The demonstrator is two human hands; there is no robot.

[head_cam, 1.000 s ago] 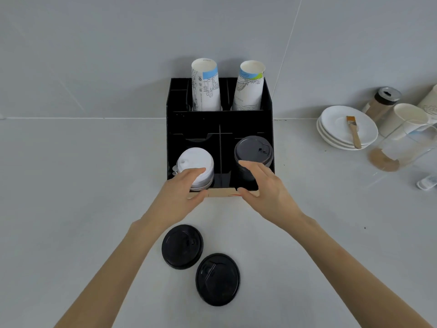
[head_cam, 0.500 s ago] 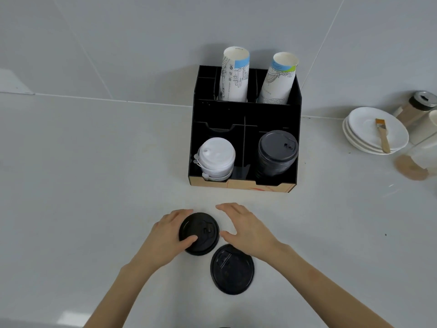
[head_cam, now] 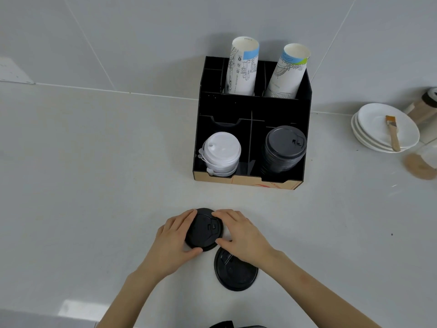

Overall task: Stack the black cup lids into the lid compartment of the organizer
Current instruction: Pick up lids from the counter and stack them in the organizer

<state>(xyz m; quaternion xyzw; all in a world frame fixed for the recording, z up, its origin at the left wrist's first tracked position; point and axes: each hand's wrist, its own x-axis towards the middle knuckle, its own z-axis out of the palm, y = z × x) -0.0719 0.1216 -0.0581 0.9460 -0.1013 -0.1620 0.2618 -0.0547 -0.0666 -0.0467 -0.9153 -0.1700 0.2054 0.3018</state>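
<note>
Beyond both hands, further up the counter, stands the black organizer (head_cam: 253, 105). Its front right compartment holds a tall stack of black lids (head_cam: 283, 150), its front left one a shorter stack of white lids (head_cam: 221, 153), and two tall paper cup stacks (head_cam: 242, 67) lean in the back compartments. Well off to the right of the hands sits a pile of white plates (head_cam: 378, 133) with a small brush (head_cam: 393, 132) lying on top.

The left hand (head_cam: 172, 242) and right hand (head_cam: 241, 235) both curl around one black lid (head_cam: 204, 229) on the counter, fingers and thumbs pressing its rim from either side, gripping it between them. It is round and glossy, with a raised sip tab on top. A second black lid (head_cam: 236, 271) lies flat just under the right wrist, partly covered by it, its edge close beside the gripped one.
</note>
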